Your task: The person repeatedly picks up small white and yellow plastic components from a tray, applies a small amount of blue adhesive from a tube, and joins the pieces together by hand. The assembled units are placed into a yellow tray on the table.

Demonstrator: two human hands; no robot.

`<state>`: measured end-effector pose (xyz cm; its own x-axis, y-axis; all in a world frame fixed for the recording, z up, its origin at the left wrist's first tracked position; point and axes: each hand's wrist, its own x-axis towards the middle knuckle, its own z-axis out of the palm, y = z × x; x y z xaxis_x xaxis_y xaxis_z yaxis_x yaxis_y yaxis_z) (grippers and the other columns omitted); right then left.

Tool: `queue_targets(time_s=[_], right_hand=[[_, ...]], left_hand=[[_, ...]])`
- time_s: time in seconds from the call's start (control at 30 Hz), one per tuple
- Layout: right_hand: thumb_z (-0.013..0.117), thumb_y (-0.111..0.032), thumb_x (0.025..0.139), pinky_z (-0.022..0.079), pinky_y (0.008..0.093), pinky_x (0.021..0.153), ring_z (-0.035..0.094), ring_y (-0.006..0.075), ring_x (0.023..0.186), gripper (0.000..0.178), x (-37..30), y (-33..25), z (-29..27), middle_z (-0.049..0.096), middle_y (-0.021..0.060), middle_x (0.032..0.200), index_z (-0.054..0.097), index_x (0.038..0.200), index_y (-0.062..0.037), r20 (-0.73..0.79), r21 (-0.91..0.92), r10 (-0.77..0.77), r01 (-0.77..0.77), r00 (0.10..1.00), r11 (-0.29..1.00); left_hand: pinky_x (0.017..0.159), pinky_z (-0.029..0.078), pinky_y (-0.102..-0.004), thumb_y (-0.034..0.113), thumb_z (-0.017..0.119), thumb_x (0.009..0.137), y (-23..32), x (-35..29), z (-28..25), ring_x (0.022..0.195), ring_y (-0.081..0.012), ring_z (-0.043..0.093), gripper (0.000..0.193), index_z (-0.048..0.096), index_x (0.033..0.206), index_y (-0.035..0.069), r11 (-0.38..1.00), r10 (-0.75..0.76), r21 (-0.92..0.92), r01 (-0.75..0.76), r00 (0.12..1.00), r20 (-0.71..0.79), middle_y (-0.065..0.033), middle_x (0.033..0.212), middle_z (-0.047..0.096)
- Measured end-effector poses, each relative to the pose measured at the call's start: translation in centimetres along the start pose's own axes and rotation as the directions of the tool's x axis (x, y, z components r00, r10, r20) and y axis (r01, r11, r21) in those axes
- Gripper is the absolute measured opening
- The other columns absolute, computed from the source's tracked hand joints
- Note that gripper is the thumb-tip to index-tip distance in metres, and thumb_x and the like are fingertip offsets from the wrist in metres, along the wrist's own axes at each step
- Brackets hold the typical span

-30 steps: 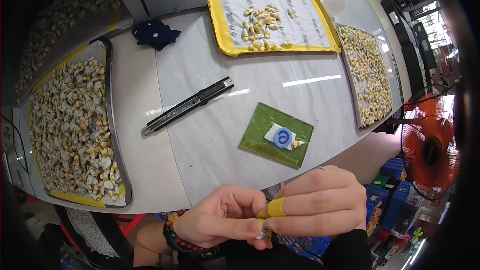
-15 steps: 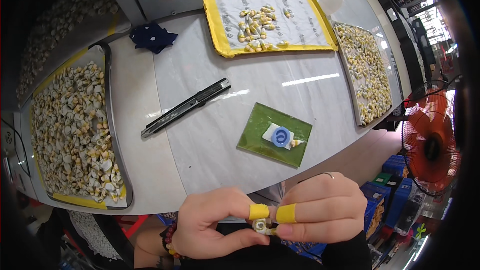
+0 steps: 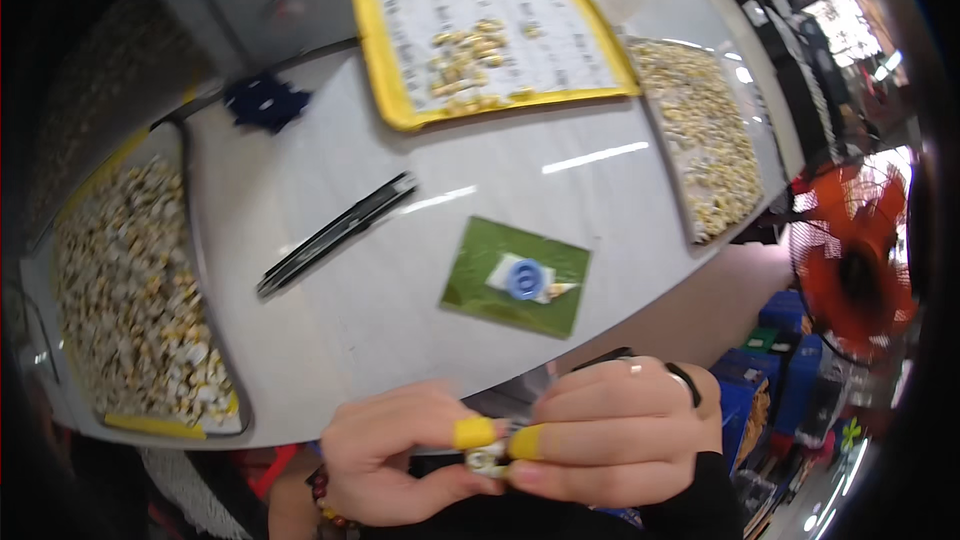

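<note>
A tray (image 3: 376,50) at twelve o'clock holds small pieces (image 3: 488,28); left fingers (image 3: 455,486) and right fingers (image 3: 570,480) closely pinch another piece (image 3: 485,460) at six.

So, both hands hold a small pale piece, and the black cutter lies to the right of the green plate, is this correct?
Not quite: in the head view, the black cutter lies to the left of the green plate. The left hand and right hand do hold a small pale piece.
</note>
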<state>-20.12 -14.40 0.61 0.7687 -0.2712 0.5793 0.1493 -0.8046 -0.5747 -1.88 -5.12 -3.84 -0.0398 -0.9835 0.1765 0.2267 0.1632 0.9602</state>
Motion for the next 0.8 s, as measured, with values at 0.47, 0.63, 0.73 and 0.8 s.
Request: queue_targets(time_s=[0.47, 0.63, 0.73, 0.8], right_hand=[[0.065, -0.001, 0.075, 0.046, 0.0343, 0.073, 0.06, 0.0291, 0.083, 0.014, -8.1, 9.6, -16.8, 0.063, 0.0131, 0.085, 0.066, 0.088, -0.0015, -0.264, -0.66, 0.683, -0.644, 0.681, 0.387], [0.067, -0.004, 0.076, 0.046, 0.0325, 0.067, 0.059, 0.026, 0.076, 0.011, -10.7, 11.1, -15.5, 0.06, 0.0111, 0.08, 0.069, 0.086, -0.0029, -0.354, -0.602, 0.645, -0.692, 0.678, 0.398], [0.066, -0.004, 0.076, 0.046, 0.0329, 0.064, 0.057, 0.0254, 0.072, 0.009, -10.6, 11.4, -15.3, 0.058, 0.0107, 0.076, 0.068, 0.084, -0.0017, -0.332, -0.678, 0.58, -0.615, 0.744, 0.402], [0.065, -0.004, 0.077, 0.046, 0.0334, 0.065, 0.057, 0.0258, 0.073, 0.008, -10.3, 11.4, -15.1, 0.058, 0.011, 0.076, 0.065, 0.084, 0.0, -0.308, -0.692, 0.548, -0.579, 0.777, 0.432]], left_hand=[[0.071, 0.052, -0.0394, 0.029, 0.078, 0.074, -0.1, -2.1, -0.5, 0.072, -0.0207, 0.06, 0.042, 0.062, 0.097, -0.003, 0.913, -0.112, -0.398, 0.085, 0.993, -0.045, -0.0119, 0.077, 0.064], [0.072, 0.052, -0.0373, 0.026, 0.075, 0.079, -0.5, -2.3, -0.7, 0.073, -0.0198, 0.061, 0.037, 0.061, 0.097, -0.003, 0.864, -0.231, -0.455, 0.215, 0.973, 0.02, -0.0112, 0.078, 0.064], [0.073, 0.052, -0.0377, 0.022, 0.074, 0.08, -0.6, -2.2, -0.4, 0.072, -0.0199, 0.061, 0.032, 0.06, 0.096, -0.003, 0.823, -0.245, -0.525, 0.218, 0.969, 0.018, -0.0119, 0.08, 0.064], [0.072, 0.053, -0.0379, 0.019, 0.076, 0.077, -0.8, -2.4, -0.4, 0.072, -0.0212, 0.063, 0.032, 0.061, 0.094, -0.004, 0.792, -0.27, -0.571, 0.218, 0.963, -0.006, -0.0139, 0.079, 0.065]])
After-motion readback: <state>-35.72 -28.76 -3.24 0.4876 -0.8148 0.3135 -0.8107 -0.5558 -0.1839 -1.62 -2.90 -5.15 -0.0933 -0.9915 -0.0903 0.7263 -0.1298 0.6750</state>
